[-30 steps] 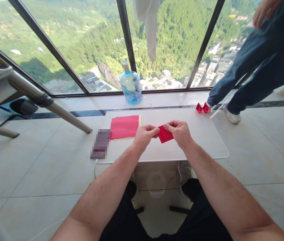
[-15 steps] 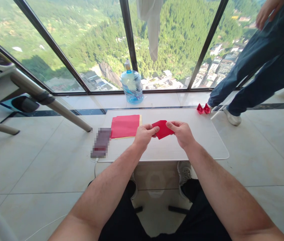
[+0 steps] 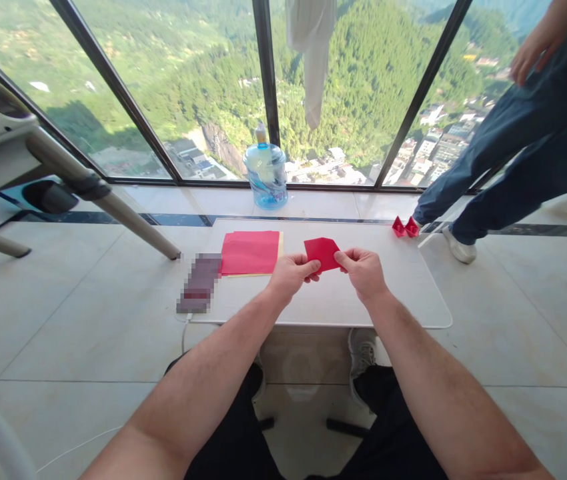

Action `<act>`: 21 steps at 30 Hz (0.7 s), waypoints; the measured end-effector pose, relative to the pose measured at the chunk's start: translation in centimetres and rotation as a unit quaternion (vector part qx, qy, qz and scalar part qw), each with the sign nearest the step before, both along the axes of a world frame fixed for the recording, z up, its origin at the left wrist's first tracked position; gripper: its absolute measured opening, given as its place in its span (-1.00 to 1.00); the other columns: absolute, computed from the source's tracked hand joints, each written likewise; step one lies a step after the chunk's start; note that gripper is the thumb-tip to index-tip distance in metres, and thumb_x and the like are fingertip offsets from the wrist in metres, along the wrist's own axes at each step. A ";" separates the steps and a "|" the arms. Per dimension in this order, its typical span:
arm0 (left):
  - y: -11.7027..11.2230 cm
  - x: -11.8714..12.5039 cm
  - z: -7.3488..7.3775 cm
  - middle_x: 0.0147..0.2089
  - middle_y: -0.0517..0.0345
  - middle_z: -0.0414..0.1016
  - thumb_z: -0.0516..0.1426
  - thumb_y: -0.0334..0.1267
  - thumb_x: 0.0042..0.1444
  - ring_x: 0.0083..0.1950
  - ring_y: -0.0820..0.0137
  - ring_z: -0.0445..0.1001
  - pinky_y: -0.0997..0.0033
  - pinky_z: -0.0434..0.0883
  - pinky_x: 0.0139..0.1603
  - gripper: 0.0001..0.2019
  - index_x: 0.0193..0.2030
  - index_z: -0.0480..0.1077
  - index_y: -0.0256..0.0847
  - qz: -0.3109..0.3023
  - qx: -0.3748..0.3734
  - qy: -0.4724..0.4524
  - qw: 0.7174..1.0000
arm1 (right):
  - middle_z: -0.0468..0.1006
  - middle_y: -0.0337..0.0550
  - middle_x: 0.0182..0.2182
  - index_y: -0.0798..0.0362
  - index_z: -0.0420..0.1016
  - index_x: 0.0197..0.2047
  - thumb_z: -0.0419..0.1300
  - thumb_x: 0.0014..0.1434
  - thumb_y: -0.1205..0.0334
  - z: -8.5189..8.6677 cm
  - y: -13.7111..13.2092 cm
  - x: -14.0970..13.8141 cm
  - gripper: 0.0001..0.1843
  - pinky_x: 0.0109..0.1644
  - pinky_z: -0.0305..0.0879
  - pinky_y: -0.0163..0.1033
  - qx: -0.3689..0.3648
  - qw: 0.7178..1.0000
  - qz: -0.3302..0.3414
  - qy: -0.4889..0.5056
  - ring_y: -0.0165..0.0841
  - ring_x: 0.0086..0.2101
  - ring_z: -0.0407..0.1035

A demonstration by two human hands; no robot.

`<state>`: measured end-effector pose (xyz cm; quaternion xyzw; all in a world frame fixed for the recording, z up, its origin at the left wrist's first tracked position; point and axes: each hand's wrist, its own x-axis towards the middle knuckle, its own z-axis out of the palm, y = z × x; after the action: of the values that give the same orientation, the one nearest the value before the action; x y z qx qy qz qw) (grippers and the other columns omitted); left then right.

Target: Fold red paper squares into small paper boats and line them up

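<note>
Between my two hands is a folded piece of red paper (image 3: 322,251), held just above the low white table (image 3: 333,303). My left hand (image 3: 293,273) pinches its lower left part, thumb on top and fingers underneath. At the right corner, my right hand (image 3: 363,267) grips it between thumb and fingers. A stack of red paper sheets (image 3: 250,253), with a yellowish edge showing, lies to the left of my hands. Two small folded red paper shapes (image 3: 405,227) stand side by side at the table's far right corner.
A pixelated phone-like object (image 3: 197,283) with a cable lies at the table's left edge. A blue water jug (image 3: 266,177) stands by the window. Another person's legs (image 3: 508,153) are at the right. A metal-legged frame (image 3: 128,217) reaches in from the left.
The folded red paper has turned a little in my hands, and my left hand has shifted lower on it. Both hands still hold it. The camera view has moved slightly.
</note>
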<state>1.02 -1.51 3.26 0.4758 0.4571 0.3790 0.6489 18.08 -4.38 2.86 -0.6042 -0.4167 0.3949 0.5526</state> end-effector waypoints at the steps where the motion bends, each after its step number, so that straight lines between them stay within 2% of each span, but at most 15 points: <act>1: 0.1 0.0 0.0 -0.52 0.08 0.51 0.35 -0.13 -0.13 -0.50 0.44 0.43 0.43 0.27 -0.45 -0.73 -0.44 0.48 -0.31 0.009 0.005 0.001 1.000 | 0.42 -0.27 -0.66 0.06 0.53 -0.53 0.38 -0.03 -0.04 -0.1 0.0 0.0 -0.67 -0.47 0.16 -0.27 0.000 1.000 -0.001 0.001 -0.43 -0.57 0.24; 6: 0.6 -0.1 -0.5 -0.56 0.20 0.42 0.30 -0.14 -0.06 -0.52 0.50 0.34 0.45 0.26 -0.48 -0.78 -0.44 0.44 -0.26 0.074 0.065 0.003 0.995 | 0.54 -0.21 -0.58 0.06 0.56 -0.50 0.38 -0.05 -0.02 -0.5 0.0 -0.4 -0.70 -0.42 0.24 -0.26 -0.042 0.997 0.057 -0.026 -0.41 -0.55 0.30; 10: 1.2 -0.7 -0.6 -0.60 0.25 0.37 0.26 -0.15 -0.01 -0.54 0.50 0.30 0.46 0.24 -0.48 -0.81 -0.41 0.46 -0.25 0.083 0.103 0.043 0.990 | 0.54 -0.20 -0.59 0.07 0.52 -0.55 0.37 -0.05 0.00 -0.3 -0.1 -0.5 -0.70 -0.40 0.24 -0.27 -0.074 0.993 0.085 -0.043 -0.40 -0.53 0.33; 12: 1.5 -1.2 -0.4 -0.57 0.24 0.41 0.25 -0.16 0.00 -0.52 0.49 0.30 0.46 0.23 -0.48 -0.83 -0.40 0.48 -0.25 0.057 0.128 0.071 0.988 | 0.59 -0.19 -0.51 0.08 0.58 -0.44 0.39 -0.06 0.00 0.1 -0.2 -0.4 -0.71 -0.40 0.23 -0.28 -0.080 0.991 0.100 -0.035 -0.40 -0.49 0.35; 14: 1.6 -1.5 -0.2 -0.51 0.20 0.48 0.25 -0.19 0.00 -0.48 0.47 0.35 0.45 0.26 -0.44 -0.85 -0.40 0.52 -0.25 -0.011 0.156 0.098 0.983 | 0.61 -0.19 -0.44 0.08 0.61 -0.33 0.40 -0.08 0.00 0.4 -0.2 -0.4 -0.66 -0.39 0.24 -0.29 -0.074 0.992 0.101 -0.024 -0.39 -0.46 0.38; 16: 1.5 -1.6 0.0 -0.44 0.16 0.55 0.26 -0.21 -0.01 -0.41 0.43 0.42 0.45 0.30 -0.39 -0.85 -0.36 0.56 -0.25 -0.066 0.168 0.106 0.978 | 0.60 -0.22 -0.46 0.08 0.60 -0.33 0.40 -0.09 0.02 0.4 -0.2 -0.4 -0.67 -0.39 0.25 -0.28 -0.061 0.994 0.083 -0.024 -0.39 -0.46 0.38; 18: 1.3 -1.3 0.0 -0.39 0.12 0.58 0.29 -0.19 -0.02 -0.36 0.40 0.47 0.44 0.35 -0.35 -0.77 -0.22 0.56 -0.25 -0.059 0.143 0.082 0.985 | 0.57 -0.23 -0.51 0.09 0.57 -0.39 0.39 -0.09 0.05 0.1 -0.2 -0.5 -0.72 -0.40 0.26 -0.27 -0.048 0.997 0.054 -0.021 -0.38 -0.48 0.37; 21: 0.8 -0.6 -0.2 -0.32 0.06 0.61 0.35 -0.18 -0.08 -0.33 0.36 0.54 0.39 0.43 -0.31 -0.56 -0.04 0.45 -0.27 -0.024 0.049 -0.011 0.998 | 0.58 -0.20 -0.50 0.08 0.54 -0.38 0.39 -0.10 0.05 -0.4 0.0 -0.9 -0.70 -0.43 0.28 -0.27 -0.036 0.999 0.010 0.013 -0.37 -0.49 0.39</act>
<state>0.40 -0.67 3.02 0.5137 0.4191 0.3903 0.6388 17.14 -4.41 2.46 -0.6139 -0.4014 0.4231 0.5320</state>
